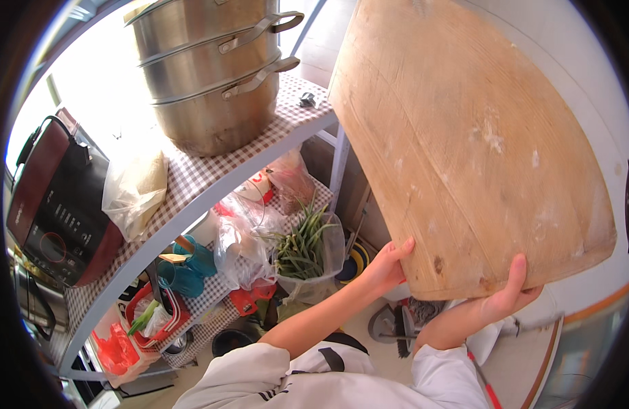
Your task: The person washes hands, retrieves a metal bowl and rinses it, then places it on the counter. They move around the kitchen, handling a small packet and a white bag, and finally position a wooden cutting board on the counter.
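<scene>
A large wooden board (473, 143), dusted with white powder in patches, fills the upper right of the head view. My left hand (393, 260) grips its lower left edge, thumb on the face. My right hand (511, 291) holds the bottom edge farther right, thumb up on the face and fingers behind the board. The board is tilted up, and the curled fingers behind it are partly hidden. To its left, a stack of steel steamer pots (217, 82) with side handles stands on a shelf with a checked cover (202, 179).
A black and dark red electric cooker (64, 209) and a plastic bag (140, 189) sit on the top shelf. Below are bagged green leaves (304, 250), teal cups (184, 276) and a red basket (176, 322). A broom (401, 332) and dustpan (381, 324) are on the floor.
</scene>
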`<state>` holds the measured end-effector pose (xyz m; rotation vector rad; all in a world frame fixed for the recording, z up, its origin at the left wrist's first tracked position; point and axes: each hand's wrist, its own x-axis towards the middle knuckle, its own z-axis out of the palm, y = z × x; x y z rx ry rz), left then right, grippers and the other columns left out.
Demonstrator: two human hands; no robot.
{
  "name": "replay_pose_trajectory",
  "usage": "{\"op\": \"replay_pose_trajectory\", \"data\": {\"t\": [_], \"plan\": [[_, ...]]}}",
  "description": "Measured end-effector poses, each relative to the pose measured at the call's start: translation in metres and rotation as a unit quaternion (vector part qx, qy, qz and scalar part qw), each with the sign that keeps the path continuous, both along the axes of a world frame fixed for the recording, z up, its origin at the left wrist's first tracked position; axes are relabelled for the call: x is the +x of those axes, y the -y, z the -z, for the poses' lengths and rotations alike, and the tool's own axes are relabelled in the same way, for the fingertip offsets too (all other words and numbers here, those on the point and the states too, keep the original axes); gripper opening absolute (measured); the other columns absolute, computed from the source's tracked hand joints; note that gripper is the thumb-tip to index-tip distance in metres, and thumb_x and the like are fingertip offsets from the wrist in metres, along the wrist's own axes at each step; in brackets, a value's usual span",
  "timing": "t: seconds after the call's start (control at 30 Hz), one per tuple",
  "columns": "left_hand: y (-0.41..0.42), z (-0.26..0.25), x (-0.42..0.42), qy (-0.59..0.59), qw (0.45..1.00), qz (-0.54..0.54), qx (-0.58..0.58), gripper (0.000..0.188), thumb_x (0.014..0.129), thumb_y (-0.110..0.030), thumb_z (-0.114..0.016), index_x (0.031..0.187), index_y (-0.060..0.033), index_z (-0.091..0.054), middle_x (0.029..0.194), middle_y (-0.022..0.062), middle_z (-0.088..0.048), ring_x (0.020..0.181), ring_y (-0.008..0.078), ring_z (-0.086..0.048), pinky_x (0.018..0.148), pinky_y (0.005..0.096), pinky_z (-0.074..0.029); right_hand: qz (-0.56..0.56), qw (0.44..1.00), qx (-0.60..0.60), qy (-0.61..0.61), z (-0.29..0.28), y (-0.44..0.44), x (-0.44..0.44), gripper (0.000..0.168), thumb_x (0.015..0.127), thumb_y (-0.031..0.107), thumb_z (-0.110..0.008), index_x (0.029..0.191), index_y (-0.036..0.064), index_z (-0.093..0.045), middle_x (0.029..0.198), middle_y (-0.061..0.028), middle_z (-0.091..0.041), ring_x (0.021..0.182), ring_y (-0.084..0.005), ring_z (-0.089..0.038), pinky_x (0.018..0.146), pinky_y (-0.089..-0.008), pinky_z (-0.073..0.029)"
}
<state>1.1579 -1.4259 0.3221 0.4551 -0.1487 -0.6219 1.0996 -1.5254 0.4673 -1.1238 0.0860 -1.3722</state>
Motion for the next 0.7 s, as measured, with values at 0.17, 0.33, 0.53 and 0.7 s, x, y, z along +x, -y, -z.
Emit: {"op": "replay_pose_trajectory", "data": {"t": [0.17,0.33,0.53,0.7], "plan": [[-0.003,0.012,-0.061,-0.019,0.995,-0.068,-0.064,0.057,0.092,-0.047,-0.047,0.136,-0.0129,-0.035,0.136,0.0045,-0.044,0.125,0.0232,-0.041,0.104,0.0444,-0.032,0.043,0.998,-0.033,0.012,0.033,0.050,-0.132,0.064,0.075,0.015,-0.066,0.127,-0.008,-0.038,0.126,-0.0205,-0.046,0.111,-0.0292,-0.050,0.093,-0.0393,-0.041],[0.006,0.005,-0.141,-0.106,0.988,-0.106,-0.042,0.060,0.090,-0.051,-0.046,0.136,-0.0139,-0.036,0.137,0.0066,-0.043,0.126,0.0265,-0.039,0.105,0.0473,-0.029,0.063,0.998,0.000,0.028,0.052,0.087,-0.237,0.080,0.069,0.024,-0.067,0.133,-0.008,-0.032,0.131,-0.0229,-0.041,0.116,-0.0329,-0.045,0.095,-0.0432,-0.038],[0.006,0.010,-0.229,-0.141,0.968,-0.204,-0.033,0.060,0.089,-0.042,-0.054,0.136,-0.0094,-0.036,0.135,0.0090,-0.044,0.125,0.0263,-0.040,0.104,0.0459,-0.032,-0.012,1.000,-0.022,-0.007,0.105,0.148,-0.298,0.088,0.067,0.029,-0.070,0.136,-0.006,-0.027,0.133,-0.0220,-0.038,0.119,-0.0335,-0.041,0.098,-0.0432,-0.036],[0.004,0.024,-0.292,-0.110,0.949,-0.294,-0.032,0.060,0.087,-0.042,-0.058,0.134,-0.0098,-0.039,0.134,0.0089,-0.046,0.124,0.0271,-0.042,0.104,0.0471,-0.033,-0.188,0.978,-0.061,-0.060,0.145,0.206,-0.341,0.088,0.068,0.027,-0.071,0.136,-0.006,-0.027,0.135,-0.0208,-0.037,0.121,-0.0330,-0.039,0.099,-0.0443,-0.034]]}}
